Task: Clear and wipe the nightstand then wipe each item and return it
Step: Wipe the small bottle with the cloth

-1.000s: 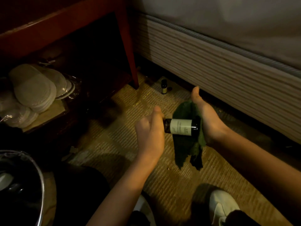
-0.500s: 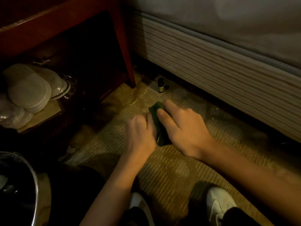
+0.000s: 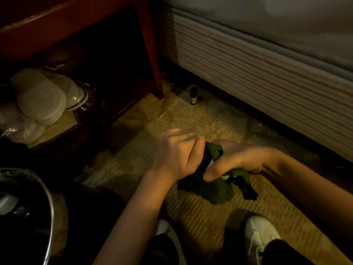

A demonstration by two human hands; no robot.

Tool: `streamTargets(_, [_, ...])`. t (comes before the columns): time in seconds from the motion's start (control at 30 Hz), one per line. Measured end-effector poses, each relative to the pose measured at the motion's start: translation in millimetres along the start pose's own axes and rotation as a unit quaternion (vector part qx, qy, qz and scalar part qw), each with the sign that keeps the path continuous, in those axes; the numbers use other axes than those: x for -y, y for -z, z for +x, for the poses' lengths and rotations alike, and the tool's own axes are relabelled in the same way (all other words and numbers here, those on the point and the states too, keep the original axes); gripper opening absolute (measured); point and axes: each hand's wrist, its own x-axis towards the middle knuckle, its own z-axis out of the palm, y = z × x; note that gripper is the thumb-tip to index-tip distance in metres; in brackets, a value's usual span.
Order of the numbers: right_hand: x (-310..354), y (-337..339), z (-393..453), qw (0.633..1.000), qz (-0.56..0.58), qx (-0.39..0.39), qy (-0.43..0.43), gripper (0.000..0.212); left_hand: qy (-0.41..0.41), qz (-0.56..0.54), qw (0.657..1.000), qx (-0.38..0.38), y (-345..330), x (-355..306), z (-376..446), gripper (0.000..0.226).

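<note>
Bottle: dark bottle (image 3: 207,163) mostly wrapped in the green cloth (image 3: 214,190), held above the carpet, in front of the nightstand leg (image 3: 152,54).
Left hand (image 3: 175,157): fingers curled round the bottle's end.
Right hand (image 3: 235,161): fingers curled round cloth and bottle.
Progress: wiping this item; the small bottle (image 3: 193,96) right of the leg probably waits.
Change: the hands have moved nearer the person, and more cloth hangs loose.

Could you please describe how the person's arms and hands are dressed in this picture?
Both forearms are bare as far as the frame shows, with no sleeves visible. The left hand and right hand wear no gloves, and no rings, watch or bracelets show in this dim light.
</note>
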Motion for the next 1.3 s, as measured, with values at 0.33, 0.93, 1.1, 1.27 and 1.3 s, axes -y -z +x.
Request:
streamTargets(0.33, [24.7, -20.1, 3.6, 0.864, -0.405, -0.3, 0.004, 0.028, 0.436, 0.017, 0.881, 0.183, 2.9, -14.7, 15.5, 0.053])
streamTargets(0.93, [0.0, -16.1, 25.9, 0.864, 0.167, -0.457, 0.13, 0.03, 0.426, -0.288, 0.856, -0.06, -9.8, -24.0, 2.2, 0.011])
streamTargets(1.1, [3.0, -18.9, 27.3, 0.819, -0.019, -0.545, 0.18, 0.022, 0.42, -0.301, 0.855, -0.029, -12.3, -37.8, 7.1, 0.017])
streamTargets(1.27, [7.5, -18.8, 25.2, 0.792, -0.122, -0.57, 0.184, 0.04, 0.468, -0.359, 0.806, -0.038, -10.4, -44.0, 14.0, 0.015])
streamTargets(1.3, [9.0, -19.2, 25.5, 0.787, -0.12, -0.574, 0.193, 0.043, 0.477, -0.375, 0.793, -0.047, -9.7, -44.1, 16.1, 0.016])
